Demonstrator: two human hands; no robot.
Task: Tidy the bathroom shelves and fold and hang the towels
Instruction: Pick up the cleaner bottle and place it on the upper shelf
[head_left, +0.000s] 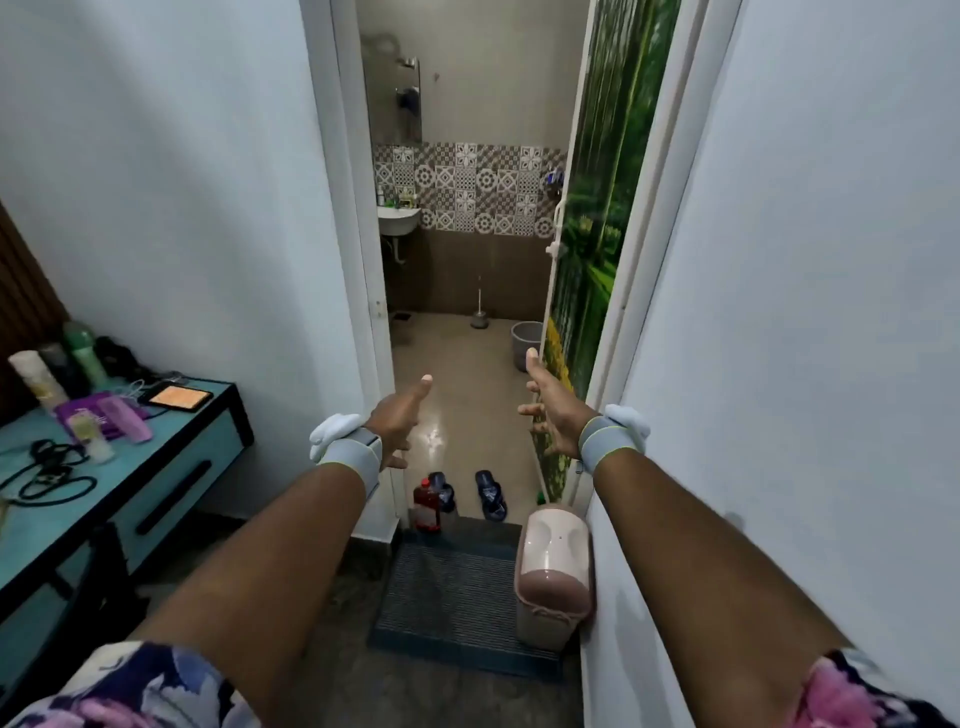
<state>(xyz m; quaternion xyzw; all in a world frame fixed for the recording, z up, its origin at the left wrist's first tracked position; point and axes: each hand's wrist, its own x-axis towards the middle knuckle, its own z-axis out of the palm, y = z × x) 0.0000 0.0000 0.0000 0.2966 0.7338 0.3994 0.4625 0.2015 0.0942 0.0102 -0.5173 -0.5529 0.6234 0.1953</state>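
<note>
I stand outside an open bathroom doorway with both arms stretched forward. My left hand (402, 421) and my right hand (550, 410) hover in the air, fingers loose and thumbs up, holding nothing. Each wrist wears a grey band. Inside the bathroom, a white sink (398, 219) with small bottles on its ledge hangs on the left wall. A small rack (554, 180) sits on the patterned tile band at the right. No towel is visible.
The green-printed door (597, 249) stands open at the right. A pink swing-lid bin (555, 571), a dark mat (447, 582), blue slippers (491, 493) and a red bottle (427, 503) lie at the threshold. A grey bucket (525, 344) and brush are inside. A teal desk (171, 467) stands left.
</note>
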